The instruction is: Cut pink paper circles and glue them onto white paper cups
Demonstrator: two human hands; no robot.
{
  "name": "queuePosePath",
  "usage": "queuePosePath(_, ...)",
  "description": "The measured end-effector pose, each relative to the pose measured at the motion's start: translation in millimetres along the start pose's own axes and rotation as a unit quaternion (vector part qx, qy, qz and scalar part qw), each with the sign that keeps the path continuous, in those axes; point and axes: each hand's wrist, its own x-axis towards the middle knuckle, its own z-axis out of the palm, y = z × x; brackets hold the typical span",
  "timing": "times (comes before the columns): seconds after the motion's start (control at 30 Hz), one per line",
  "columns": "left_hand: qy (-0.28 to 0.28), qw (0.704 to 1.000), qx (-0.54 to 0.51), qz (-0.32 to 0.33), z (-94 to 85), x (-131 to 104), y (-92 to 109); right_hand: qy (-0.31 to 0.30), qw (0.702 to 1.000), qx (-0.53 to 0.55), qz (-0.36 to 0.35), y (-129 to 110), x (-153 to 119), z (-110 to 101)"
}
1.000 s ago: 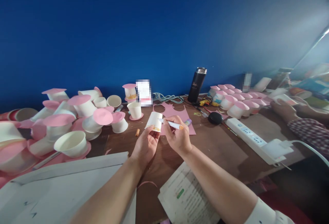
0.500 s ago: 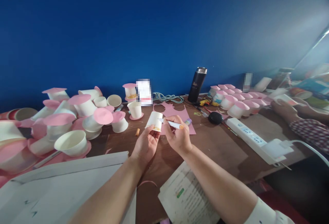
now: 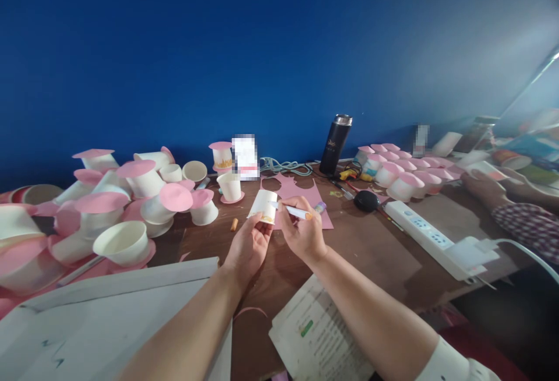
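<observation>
A white paper cup [image 3: 262, 204] with yellow drawing near its lower edge lies tilted in my left hand [image 3: 252, 240], whose fingers are closed around its near end. My right hand [image 3: 301, 229] grips a white marker pen [image 3: 297, 212] with an orange end, its tip at the right side of the cup. Whether the tip touches the cup I cannot tell. Just beyond, another paper cup [image 3: 229, 186] stands on a pink paper disc. A small orange cap [image 3: 234, 225] lies left of my hands. Under and behind my right hand is a cut-out pink sheet [image 3: 305, 194].
Many pink-topped paper cups [image 3: 101, 203] crowd the left; more cups [image 3: 406, 180] stand at the right. A black bottle [image 3: 335, 145], black mouse [image 3: 365, 200] and power strip [image 3: 419, 232] are right. White board [image 3: 131, 317] and printed papers [image 3: 318, 328] lie in front. A co-worker's hands [image 3: 484, 189] are far right.
Almost nothing differs. My hands keep the same hold on the cup and marker pen, with only a very slight shift of the cup and pen.
</observation>
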Motion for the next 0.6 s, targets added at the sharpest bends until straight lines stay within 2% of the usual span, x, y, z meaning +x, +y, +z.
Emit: queuePosePath(0.6, -0.001, 1.0, 0.0, -0.003, -0.6, 0.5, -0.3, -0.002, 1.0, -0.002, 0.002, 1.5, -0.5, 1.1)
